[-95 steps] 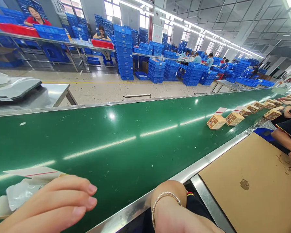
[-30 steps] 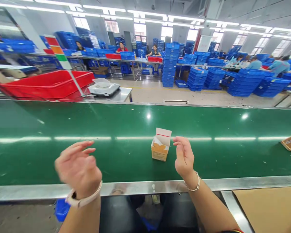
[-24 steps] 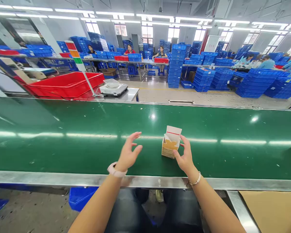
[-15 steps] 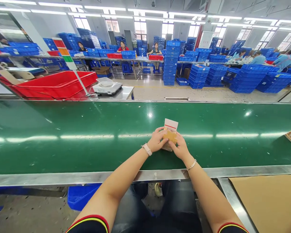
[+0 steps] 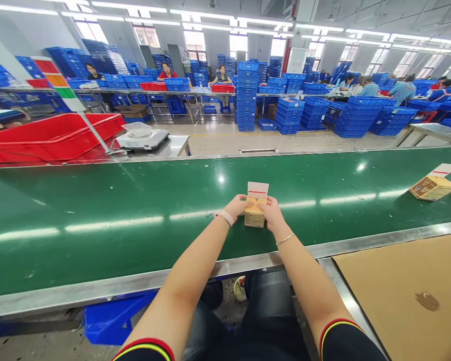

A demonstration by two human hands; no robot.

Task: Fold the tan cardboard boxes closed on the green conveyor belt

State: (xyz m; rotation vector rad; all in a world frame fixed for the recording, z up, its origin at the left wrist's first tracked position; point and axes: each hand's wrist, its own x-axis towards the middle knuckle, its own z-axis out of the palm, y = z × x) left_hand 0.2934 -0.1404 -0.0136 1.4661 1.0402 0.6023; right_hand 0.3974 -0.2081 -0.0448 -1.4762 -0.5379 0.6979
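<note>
A small tan carton (image 5: 254, 218) stands on the green conveyor belt (image 5: 135, 210), its white lid flap with a red line pointing up. My left hand (image 5: 236, 206) grips the carton's left top edge and my right hand (image 5: 271, 212) grips its right side, fingers closed around it. A pale band sits on my left wrist and a thin bracelet on my right.
Another open tan carton (image 5: 432, 186) lies on the belt at the far right. A brown cardboard sheet (image 5: 409, 291) covers the surface at my right. Beyond the belt are a red tray (image 5: 48, 138), a scale (image 5: 142, 138), stacked blue crates (image 5: 248, 95) and seated workers.
Both hands came in from apart and closed on the carton. The view has swung from the right end of the belt to straight ahead, and the carton now sits square between my hands.
</note>
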